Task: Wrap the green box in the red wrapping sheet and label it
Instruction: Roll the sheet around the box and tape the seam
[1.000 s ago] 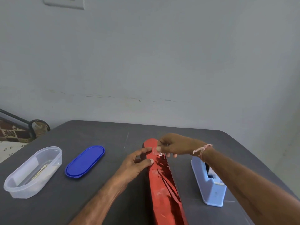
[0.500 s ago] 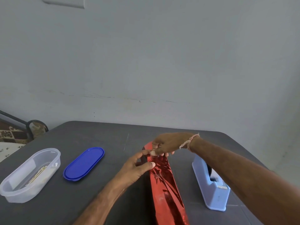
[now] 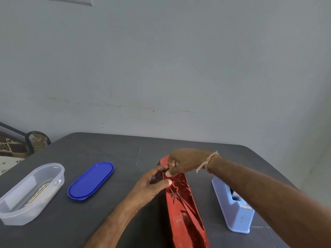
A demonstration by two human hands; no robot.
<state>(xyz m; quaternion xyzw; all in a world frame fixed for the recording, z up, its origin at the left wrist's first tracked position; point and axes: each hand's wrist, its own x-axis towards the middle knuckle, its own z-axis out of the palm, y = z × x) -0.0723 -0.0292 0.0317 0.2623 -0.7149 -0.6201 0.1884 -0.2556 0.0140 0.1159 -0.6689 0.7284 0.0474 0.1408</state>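
Note:
A long parcel in shiny red wrapping sheet [image 3: 182, 206] lies lengthwise on the dark table [image 3: 111, 149], running from the middle toward the near edge. No green of the box shows. My left hand [image 3: 152, 187] rests against the parcel's left side near its far end, thumb pressed on the red sheet. My right hand [image 3: 182, 162] reaches over the far end, fingers curled, thumb pressing down on the sheet close to the left thumb. Whether a tape piece lies under the thumbs I cannot tell.
A light blue tape dispenser [image 3: 232, 206] stands right of the parcel. A blue oval lid [image 3: 91, 180] lies to the left, and beyond it a clear plastic tub [image 3: 30, 192] with thin sticks inside. A grey wall rises behind the table.
My right hand has slid left and farther over the parcel's far end, thumb now pressing down. The left hand stays at the parcel's left side. The view tilted slightly.

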